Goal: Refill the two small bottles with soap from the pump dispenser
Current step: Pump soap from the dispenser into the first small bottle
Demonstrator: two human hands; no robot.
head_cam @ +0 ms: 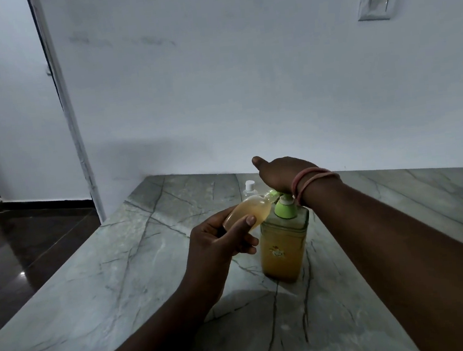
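A square pump dispenser (284, 244) with amber soap and a green pump collar stands on the marble counter (120, 272). My right hand (281, 174) rests palm-down on the pump head, thumb stretched out to the left. My left hand (219, 238) holds a small bottle (249, 209) with amber soap inside, tilted so that its mouth meets the green spout. Behind them, by the wall, stands a second small clear bottle (248, 192) with a white cap, partly hidden by the tilted bottle.
The counter meets a white wall at the back, with a wall switch (377, 0) high on the right. Its left edge drops to a dark glossy floor (18, 249) beside a doorway.
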